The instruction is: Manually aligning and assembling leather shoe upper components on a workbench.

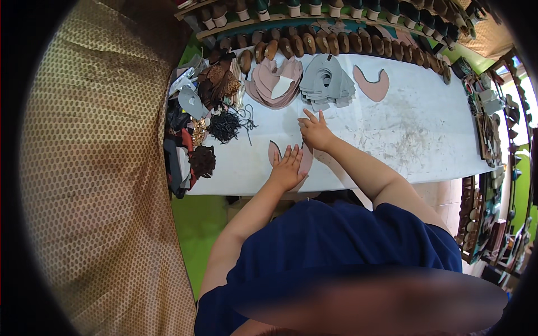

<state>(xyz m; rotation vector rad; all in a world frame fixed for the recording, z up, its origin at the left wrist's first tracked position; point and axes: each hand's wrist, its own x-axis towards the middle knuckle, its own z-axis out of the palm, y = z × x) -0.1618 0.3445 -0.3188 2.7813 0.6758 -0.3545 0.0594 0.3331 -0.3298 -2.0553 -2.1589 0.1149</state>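
Observation:
A pink U-shaped shoe upper piece [306,161] with dark inner edging lies on the white table near its front edge. My left hand [287,169] rests flat over its middle, fingers stretched out, hiding part of it. Just beyond the piece's right arm is my right hand [317,133], fingers spread; whether it touches the piece I cannot tell. Farther back lie a fanned stack of pink pieces [260,89], a stack of grey pieces [336,84] and, to their right, a single pink U-shaped piece [372,88].
Brown shoe lasts [308,43] line the table's far edge, below a shelf of shoes [336,10]. Black cords [225,126], brown scraps [203,161] and other materials crowd the left end. A patterned curtain [106,179] hangs at left; racks [487,129] stand at right.

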